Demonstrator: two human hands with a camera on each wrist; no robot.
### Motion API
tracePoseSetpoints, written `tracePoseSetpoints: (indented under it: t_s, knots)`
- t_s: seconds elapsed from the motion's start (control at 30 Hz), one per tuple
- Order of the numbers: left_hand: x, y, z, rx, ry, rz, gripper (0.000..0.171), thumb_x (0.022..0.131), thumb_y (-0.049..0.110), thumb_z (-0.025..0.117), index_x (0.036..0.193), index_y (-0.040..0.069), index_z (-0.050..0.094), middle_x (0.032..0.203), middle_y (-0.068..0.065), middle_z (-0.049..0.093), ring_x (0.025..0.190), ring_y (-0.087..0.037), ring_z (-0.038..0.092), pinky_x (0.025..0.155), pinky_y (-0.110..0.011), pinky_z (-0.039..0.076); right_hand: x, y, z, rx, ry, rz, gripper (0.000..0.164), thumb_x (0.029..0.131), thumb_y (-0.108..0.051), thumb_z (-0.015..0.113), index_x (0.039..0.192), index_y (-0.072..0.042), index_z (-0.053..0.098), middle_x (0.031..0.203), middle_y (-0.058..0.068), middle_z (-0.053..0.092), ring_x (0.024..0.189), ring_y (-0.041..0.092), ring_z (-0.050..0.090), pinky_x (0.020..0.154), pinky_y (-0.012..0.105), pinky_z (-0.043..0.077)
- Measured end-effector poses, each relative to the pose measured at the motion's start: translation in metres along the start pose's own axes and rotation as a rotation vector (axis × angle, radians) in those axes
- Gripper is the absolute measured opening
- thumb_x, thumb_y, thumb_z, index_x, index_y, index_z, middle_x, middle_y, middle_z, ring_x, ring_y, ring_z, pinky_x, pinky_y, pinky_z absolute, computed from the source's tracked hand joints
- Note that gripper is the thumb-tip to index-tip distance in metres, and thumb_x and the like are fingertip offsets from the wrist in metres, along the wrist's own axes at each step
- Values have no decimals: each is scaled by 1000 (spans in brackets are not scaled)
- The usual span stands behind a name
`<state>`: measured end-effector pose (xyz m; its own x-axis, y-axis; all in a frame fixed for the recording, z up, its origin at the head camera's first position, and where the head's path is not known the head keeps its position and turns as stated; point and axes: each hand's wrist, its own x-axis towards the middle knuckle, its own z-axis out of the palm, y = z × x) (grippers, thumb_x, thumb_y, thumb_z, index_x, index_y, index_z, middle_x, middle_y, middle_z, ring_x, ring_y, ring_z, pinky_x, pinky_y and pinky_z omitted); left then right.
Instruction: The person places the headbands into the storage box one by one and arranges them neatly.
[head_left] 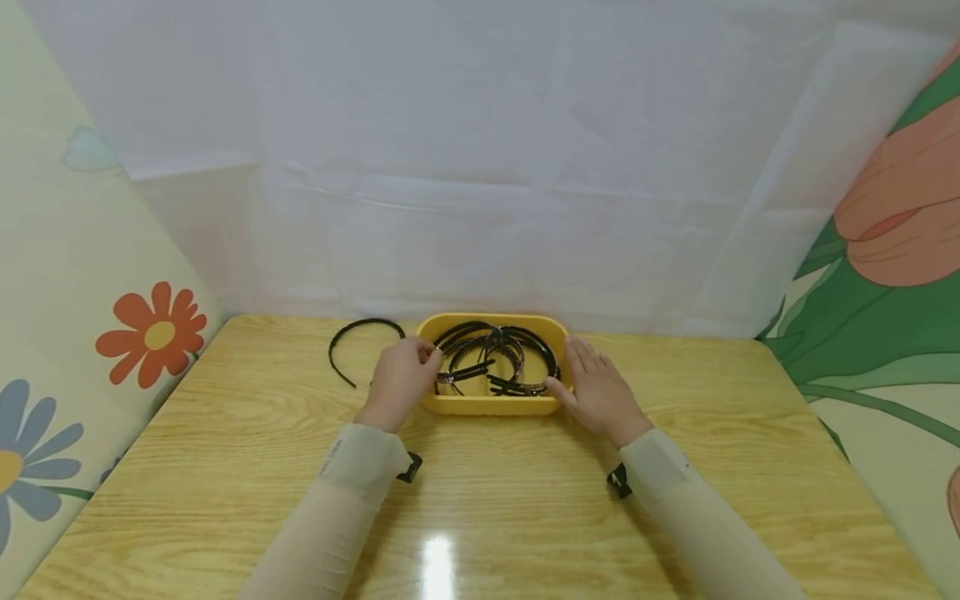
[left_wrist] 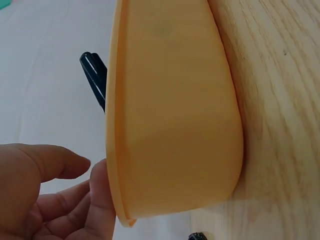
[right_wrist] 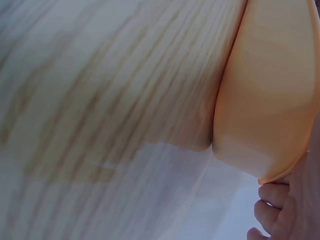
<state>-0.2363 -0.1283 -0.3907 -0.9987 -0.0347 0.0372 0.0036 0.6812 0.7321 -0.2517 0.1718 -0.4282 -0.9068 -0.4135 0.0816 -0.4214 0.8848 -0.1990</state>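
Observation:
A yellow plastic basket [head_left: 491, 406] stands on the table, holding several black headbands [head_left: 551, 354]. My left hand [head_left: 403, 375] is at its left end, fingers loosely bent against the rim. In the left wrist view nothing shows between the thumb [left_wrist: 70, 164] and the fingers beside the basket wall [left_wrist: 175, 115]. With its fingers stretched out, my right hand [head_left: 600, 390] rests along the basket's right end, the thumb at the front right corner. Part of that hand shows at the right wrist view's lower edge. Another black headband [head_left: 367, 322] lies on the table, left of the basket, partly behind my left hand.
The wooden table [head_left: 495, 500] runs out in front and to both sides. A white cloth [head_left: 480, 167] hangs right behind the basket. Flower-patterned walls [head_left: 60, 250] stand at left and right. A black strap [head_left: 410, 468] shows at the left wrist.

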Motion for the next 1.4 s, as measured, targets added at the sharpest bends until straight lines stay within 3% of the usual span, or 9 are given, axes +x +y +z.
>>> tracePoseSetpoints:
  t_s: [0.13,0.43,0.63,0.73,0.87,1.1,1.4]
  knots:
    - [-3,-2,-4,-11,63,27,33,105,22,52,120,-2,67,103,-15,71,82,-24,65,73,-38,57,0,0,0,-1,1,-1,83,107,-54,37,159,5,12,166,23,15,153,38,17,124,55,16]
    - [-1,-22,-17,45,278,96,30,103,23,51,110,2,72,94,-14,73,76,-27,66,70,-44,55,-1,0,-1,3,-4,0,83,107,-55,36,159,5,12,166,23,14,153,38,16,124,55,15]
    - [0,-40,-32,23,420,81,30,102,20,51,108,0,72,95,-18,73,80,-34,68,73,-49,55,-1,0,-1,7,-1,-6,83,107,-55,36,159,5,12,166,23,15,154,37,16,124,55,15]
    - [1,-51,-39,14,449,57,32,103,20,49,111,0,71,95,-19,73,74,-32,66,68,-46,54,-1,0,-1,7,4,-10,83,107,-55,36,159,5,12,166,23,15,153,37,16,124,55,15]
    - [3,-68,-45,6,451,0,35,104,21,46,118,0,70,97,-20,72,70,-32,64,67,-43,51,-2,-1,-1,8,3,-9,83,107,-55,37,159,5,13,165,23,16,153,37,17,124,55,15]
    - [7,-93,-54,-69,440,-110,38,106,22,45,125,-5,65,113,-27,67,96,-41,63,81,-54,53,-3,-2,-3,10,-4,-2,83,107,-55,36,159,5,12,165,24,17,153,38,17,124,55,15]
    - [12,-111,-61,-109,293,-231,44,105,18,47,138,-11,53,130,-31,58,118,-46,56,98,-57,49,-3,-2,-3,5,-3,-3,83,107,-55,36,159,5,12,165,24,16,153,38,17,124,54,15]
